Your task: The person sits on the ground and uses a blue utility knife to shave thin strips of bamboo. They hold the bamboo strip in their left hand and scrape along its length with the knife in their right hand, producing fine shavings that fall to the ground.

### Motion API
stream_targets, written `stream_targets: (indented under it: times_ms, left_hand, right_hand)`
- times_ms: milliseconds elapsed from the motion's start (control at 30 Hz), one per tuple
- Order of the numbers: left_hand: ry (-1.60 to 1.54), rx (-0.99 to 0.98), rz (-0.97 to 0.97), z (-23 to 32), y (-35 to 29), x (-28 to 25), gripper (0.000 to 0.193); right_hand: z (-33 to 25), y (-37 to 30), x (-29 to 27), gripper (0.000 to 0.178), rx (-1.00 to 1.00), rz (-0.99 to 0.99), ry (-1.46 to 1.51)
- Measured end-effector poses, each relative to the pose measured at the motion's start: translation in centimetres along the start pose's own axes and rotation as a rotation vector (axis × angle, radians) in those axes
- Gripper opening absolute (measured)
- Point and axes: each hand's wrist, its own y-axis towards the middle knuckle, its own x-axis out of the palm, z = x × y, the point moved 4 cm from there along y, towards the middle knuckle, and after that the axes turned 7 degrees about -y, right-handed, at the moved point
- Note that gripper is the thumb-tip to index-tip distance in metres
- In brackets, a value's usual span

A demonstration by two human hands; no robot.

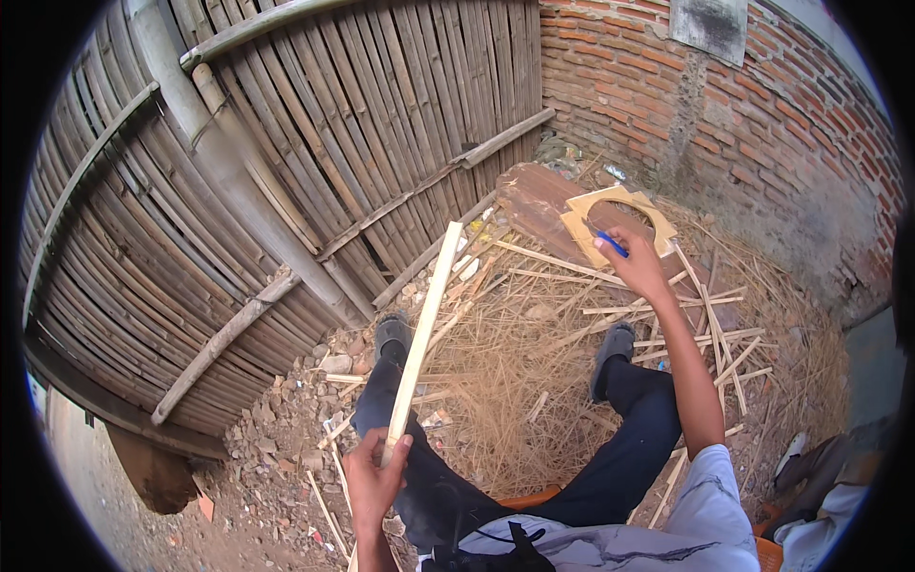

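Observation:
My left hand (375, 480) is closed round the lower end of a long pale bamboo slat (426, 329), which slants up and away over my left leg. Out to the right, my right hand (637, 264) grips a small blue-handled tool (613, 245). A thin dark tip seems to stick out of it toward the far left, too small to name for sure. Just beyond that hand lies a flat pale wooden frame (579, 232) with a large round opening. The frame rests on a brown board (534, 205), and my hand overlaps its near edge in the picture.
Loose slats (710, 324) lie scattered on the right, over straw and shavings (496, 381) between my feet. A bamboo fence (381, 105) rises at left, a brick wall (629, 86) at the far right. Rubble (276, 448) covers the left ground. Another person's leg (810, 472) shows at lower right.

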Motion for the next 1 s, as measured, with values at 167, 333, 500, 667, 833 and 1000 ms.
stream_targets:
  times_ms: [167, 333, 500, 667, 833, 1000]
  left_hand:
    - [-0.07, 0.001, -0.146, 1.9, 0.7, 3.1, 0.025]
    - [-0.211, 0.004, -0.406, 1.8, 1.0, 5.6, 0.033]
    - [-0.278, -0.084, -0.531, 1.5, 1.3, 6.4, 0.038]
    - [-0.333, -0.073, -0.598, 1.5, 1.4, 7.1, 0.039]
    - [-0.237, 0.027, -0.641, 1.7, 1.4, 7.5, 0.038]
    - [-0.461, -0.09, -0.556, 2.6, 1.5, 8.0, 0.033]
  right_hand:
    - [-6.0, -3.1, 2.7, 0.051, -0.145, -0.165, 0.534]
    - [-10.6, -5.2, 2.7, 0.047, 0.008, -0.316, 0.863]
    - [-11.6, -6.4, 2.3, 0.039, 0.128, -0.405, 1.096]
    - [-10.9, -6.7, 2.4, 0.029, 0.141, -0.34, 1.166]
    - [-10.6, -6.8, 2.2, 0.033, 0.169, -0.267, 1.164]
    - [-9.4, -6.7, 2.3, 0.042, 0.245, -0.207, 1.203]
